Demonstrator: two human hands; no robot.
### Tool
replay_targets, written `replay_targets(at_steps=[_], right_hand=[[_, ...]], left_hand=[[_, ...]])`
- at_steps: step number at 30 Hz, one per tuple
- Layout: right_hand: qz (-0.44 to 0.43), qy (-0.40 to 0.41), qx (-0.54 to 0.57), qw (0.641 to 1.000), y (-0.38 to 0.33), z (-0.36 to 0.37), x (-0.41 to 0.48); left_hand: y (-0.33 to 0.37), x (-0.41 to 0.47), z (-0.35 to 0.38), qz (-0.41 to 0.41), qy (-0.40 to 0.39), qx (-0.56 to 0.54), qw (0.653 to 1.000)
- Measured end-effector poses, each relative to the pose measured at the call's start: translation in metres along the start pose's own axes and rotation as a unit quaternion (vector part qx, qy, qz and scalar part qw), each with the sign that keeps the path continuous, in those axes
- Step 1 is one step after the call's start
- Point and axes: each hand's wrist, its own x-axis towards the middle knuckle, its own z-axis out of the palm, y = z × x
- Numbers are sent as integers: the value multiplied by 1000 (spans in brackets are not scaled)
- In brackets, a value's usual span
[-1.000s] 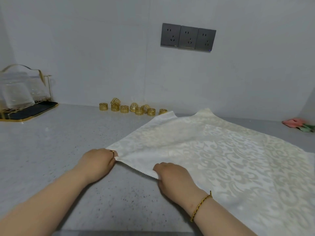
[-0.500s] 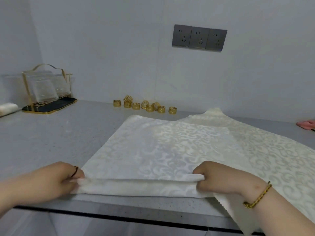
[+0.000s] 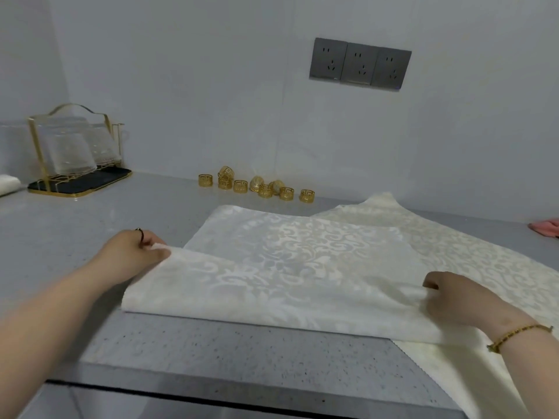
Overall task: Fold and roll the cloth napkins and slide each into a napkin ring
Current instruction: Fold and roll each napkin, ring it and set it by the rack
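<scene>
A white damask napkin lies on the grey counter, its near part folded over away from me. My left hand pinches the left corner of the folded flap, lifted a little off the cloth. My right hand grips the flap's right end near the fold. A second cream napkin lies under and to the right, its near edge hanging over the counter front. Several gold napkin rings stand in a loose row by the back wall.
A gold wire rack with glasses on a black tray stands at the back left, a white roll beside it. A pink cloth lies at the far right. The counter's front edge runs close below the napkin.
Both hands have carried the napkin's near edge up and away from me, widening the folded flap. The left hand moved further back and up; the view came closer.
</scene>
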Motion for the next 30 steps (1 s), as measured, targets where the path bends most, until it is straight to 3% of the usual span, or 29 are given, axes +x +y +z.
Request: replay_targets(at_steps=[6,10,17,21,25,28,30], right_hand=[[19,88,204,975,7,21,19],[50,161,262,950,11,27,36],[87,180,289,936,11,35,68],[114,180,232,949,7,44,81],[123,179,229,949,8,45,82],[125,179,230,949,8,45,83],[119,178,242,946,8,44,82]], left_hand=[[16,30,29,9,69,8,998],[16,48,39,-7,71,34,997],[-1,66,52,-50,48,37,997],[6,58,48,-10,51,76,996],[26,29,53,115,-43,88,989],[44,8,68,201,-151,137,958],[48,1,78,216,-211,182,936]])
